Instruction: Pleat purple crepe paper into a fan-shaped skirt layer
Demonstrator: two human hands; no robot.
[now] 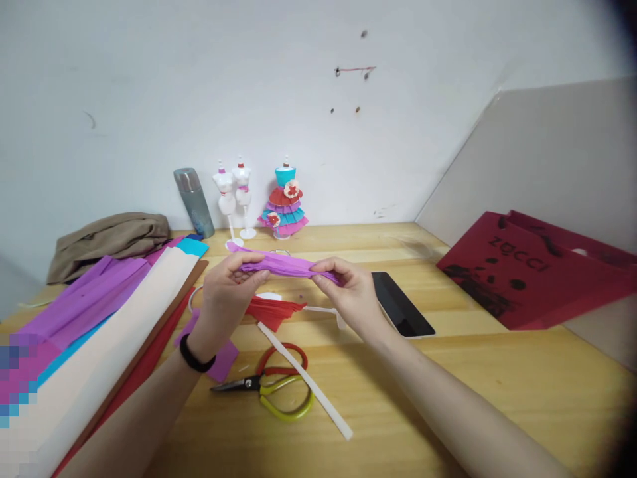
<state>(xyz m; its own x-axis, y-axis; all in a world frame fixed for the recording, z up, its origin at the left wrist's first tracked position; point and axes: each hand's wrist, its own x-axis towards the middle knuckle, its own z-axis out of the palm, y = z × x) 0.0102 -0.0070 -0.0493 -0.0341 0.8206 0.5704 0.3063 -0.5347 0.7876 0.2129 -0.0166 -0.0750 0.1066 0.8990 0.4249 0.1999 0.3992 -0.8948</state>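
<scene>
A gathered strip of purple crepe paper [288, 265] stretches between my two hands above the table. My left hand [231, 292] pinches its left end, and my right hand [348, 292] pinches it near the right end. Beneath them a pleated piece of red crepe paper [273, 311] lies by a small white mannequin part, mostly hidden by it. Scissors [279, 385] with one red and one yellow handle rest in front, a white strip [311, 385] lying across them. A purple paper scrap [223, 360] sits partly behind my left wrist.
Long coloured crepe paper sheets [124, 318] cover the left side. At the back stand a flask [195, 202], two bare mannequins [242, 192] and one in a ruffled paper dress [284, 206]. A tablet or phone [402, 304] and a red bag [527, 272] are on the right.
</scene>
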